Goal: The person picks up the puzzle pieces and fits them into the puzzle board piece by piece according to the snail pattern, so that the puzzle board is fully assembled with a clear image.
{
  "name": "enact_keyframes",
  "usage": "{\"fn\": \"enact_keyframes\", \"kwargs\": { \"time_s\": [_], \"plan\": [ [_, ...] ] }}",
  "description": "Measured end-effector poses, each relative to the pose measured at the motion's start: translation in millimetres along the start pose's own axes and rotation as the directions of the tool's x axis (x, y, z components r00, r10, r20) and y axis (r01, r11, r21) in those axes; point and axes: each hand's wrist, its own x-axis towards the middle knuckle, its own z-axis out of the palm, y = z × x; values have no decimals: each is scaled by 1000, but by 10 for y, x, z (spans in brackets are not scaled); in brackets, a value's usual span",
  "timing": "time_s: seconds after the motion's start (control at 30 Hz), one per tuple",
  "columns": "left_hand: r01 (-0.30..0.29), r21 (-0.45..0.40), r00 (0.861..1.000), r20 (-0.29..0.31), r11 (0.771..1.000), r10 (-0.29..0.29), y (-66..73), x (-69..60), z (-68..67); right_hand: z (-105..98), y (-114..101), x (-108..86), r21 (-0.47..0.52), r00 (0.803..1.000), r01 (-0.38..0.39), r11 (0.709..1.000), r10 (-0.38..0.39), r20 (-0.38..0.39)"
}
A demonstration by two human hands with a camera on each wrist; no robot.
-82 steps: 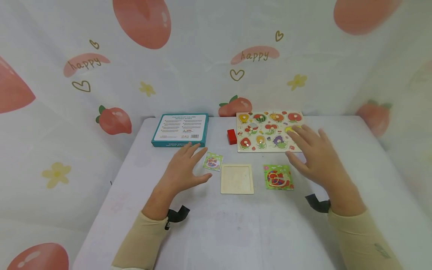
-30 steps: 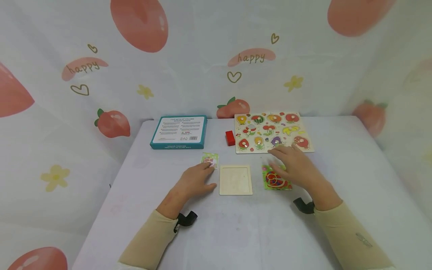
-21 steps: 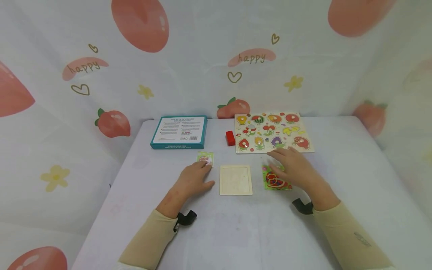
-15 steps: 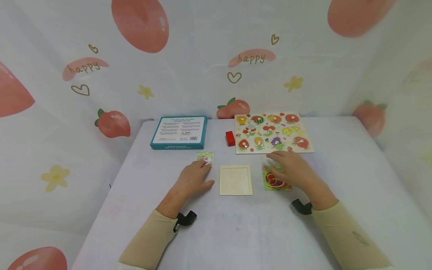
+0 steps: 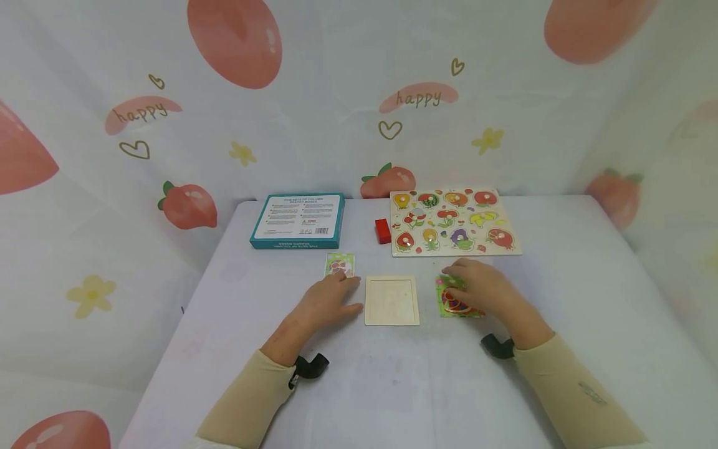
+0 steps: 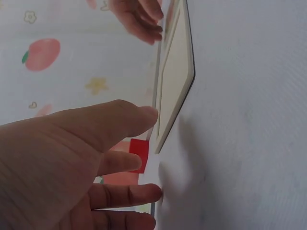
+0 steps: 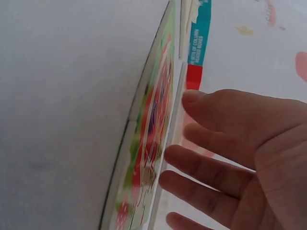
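My left hand point(image 5: 324, 304) hovers low with fingers spread, between a small picture card point(image 5: 339, 262) and a bare, shallow wooden tray point(image 5: 391, 302). Its fingertips overlap the card's near edge in the head view; touch cannot be told. In the left wrist view its thumb points at the tray's edge point(image 6: 176, 72). My right hand point(image 5: 487, 290), fingers apart and slightly bent, is over a green jigsaw puzzle point(image 5: 453, 307) with a colourful snail picture, hiding its upper right part. The right wrist view has the puzzle point(image 7: 152, 127) flat beside the fingertips, nothing gripped.
Behind stand a teal-edged box point(image 5: 297, 218) on the left and a fruit peg puzzle board point(image 5: 455, 221) on the right. A red block point(image 5: 383, 231) lies between them. A printed cloth backdrop point(image 5: 336, 112) rises behind the white table point(image 5: 392, 386).
The picture card has slid left under my left hand, which has since shifted right toward the tray. My right hand has come down over the snail puzzle and moved slightly nearer to me.
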Motion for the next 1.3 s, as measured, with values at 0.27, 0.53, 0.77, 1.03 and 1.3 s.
{"fn": "enact_keyframes", "kwargs": {
  "time_s": [0.27, 0.53, 0.77, 1.03, 1.3],
  "plan": [
    [-14, -83, 997, 76, 996, 21, 21, -16, 132, 89, 51, 29, 18, 999, 47, 999, -48, 10],
    [-38, -76, 997, 67, 996, 43, 4, -17, 192, 168, 68, 51, 16, 998, 33, 999, -32, -48],
    [-64, -73, 996, 58, 995, 68, -16, -18, 165, 225, 51, 94, 28, 996, -1, 1000, 4, -90],
    [-72, -75, 995, 58, 995, 77, -11, 12, 161, 239, 70, 90, 51, 995, -9, 999, 15, -104],
    [-74, -74, 995, 58, 994, 79, 3, 23, 137, 219, 45, 92, 65, 991, -20, 998, 28, -130]
  ]
}}
